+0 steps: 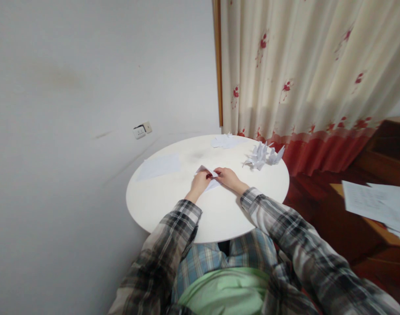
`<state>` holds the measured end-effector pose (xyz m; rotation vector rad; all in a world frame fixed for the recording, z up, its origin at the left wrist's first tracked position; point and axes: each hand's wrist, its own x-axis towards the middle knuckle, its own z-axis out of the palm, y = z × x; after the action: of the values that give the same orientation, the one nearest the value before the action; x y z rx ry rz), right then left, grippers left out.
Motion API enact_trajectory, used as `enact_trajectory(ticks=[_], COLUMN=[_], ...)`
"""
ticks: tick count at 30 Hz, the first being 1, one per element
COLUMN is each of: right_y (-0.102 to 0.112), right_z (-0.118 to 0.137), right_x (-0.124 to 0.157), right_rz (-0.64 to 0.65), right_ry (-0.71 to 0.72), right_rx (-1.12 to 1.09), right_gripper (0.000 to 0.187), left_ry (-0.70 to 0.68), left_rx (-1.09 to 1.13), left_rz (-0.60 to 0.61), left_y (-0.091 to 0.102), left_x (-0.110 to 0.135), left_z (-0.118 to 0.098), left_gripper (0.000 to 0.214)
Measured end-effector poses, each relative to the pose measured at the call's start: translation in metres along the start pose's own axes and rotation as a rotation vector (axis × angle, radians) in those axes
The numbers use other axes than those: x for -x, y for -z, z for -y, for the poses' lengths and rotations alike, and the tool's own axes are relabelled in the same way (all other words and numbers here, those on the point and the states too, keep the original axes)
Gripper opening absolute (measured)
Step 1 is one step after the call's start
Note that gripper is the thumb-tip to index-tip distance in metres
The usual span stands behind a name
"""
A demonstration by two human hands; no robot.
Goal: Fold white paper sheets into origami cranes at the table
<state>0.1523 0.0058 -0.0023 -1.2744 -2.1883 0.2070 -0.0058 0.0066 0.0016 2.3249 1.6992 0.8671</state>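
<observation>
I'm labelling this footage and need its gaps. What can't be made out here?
Head view: full shape of the held paper, partly covered by the left hand and right hand.
Head view: count of the folded pieces, which overlap.
Head view: markings on the loose sheets, too small and blurred; right edge crops some.
Head view: what supports the table, hidden beneath its top.

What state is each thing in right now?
Paper: partly folded
Left hand: gripping paper
Right hand: gripping paper
Sheet: flat on table
Paper shapes: folded, clustered
Back papers: lying on table
Side papers: loose, overlapping
Curtain: hanging in folds
Socket: no plug visible
</observation>
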Motion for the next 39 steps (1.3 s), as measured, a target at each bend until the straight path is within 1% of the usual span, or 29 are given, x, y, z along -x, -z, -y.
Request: enact_trajectory(ticks=[5,9,12,18,22,25,33,39], right_y=[0.003,0.005,0.004,0.0,-0.002,-0.004,-0.007,-0.007], right_z=[0.003,0.005,0.004,-0.001,-0.002,-0.003,-0.003,-0.003], right_x=[0.001,0.001,0.001,-0.001,-0.001,-0.003,-0.004,-0.004], right_rz=[0.003,-0.008,-0.019,-0.004,-0.013,-0.003,-0.019,-0.028], right_ry=[0.0,-0.001,0.0,0.022,0.036,0.031,0.065,0.077], right_rx=[0.032,0.07,0.074,0.017,0.026,0.044,0.039,-0.012], right_gripper=[0.026,0.02,0.019,0.022,0.02,0.019,0.02,0.018], left_ry=[-0.015,-0.046,-0.076,-0.178,-0.263,-0.3,-0.322,-0.321], left_rx=[-0.087,-0.065,-0.054,-0.102,-0.097,-0.085,-0.031,-0.035], left_rz=[-0.026,-0.04,-0.038,-0.015,-0.031,-0.044,-0.134,-0.129], left_y=[0.003,0.005,0.007,0.011,0.012,0.012,0.012,0.01], left_x=[0.003,0.006,0.008,0.012,0.013,0.013,0.014,0.014], left_z=[-0.004,-0.007,-0.009,-0.019,-0.022,-0.024,-0.027,-0.028], left_gripper=[0.021,0.022,0.023,0.022,0.022,0.022,0.022,0.019])
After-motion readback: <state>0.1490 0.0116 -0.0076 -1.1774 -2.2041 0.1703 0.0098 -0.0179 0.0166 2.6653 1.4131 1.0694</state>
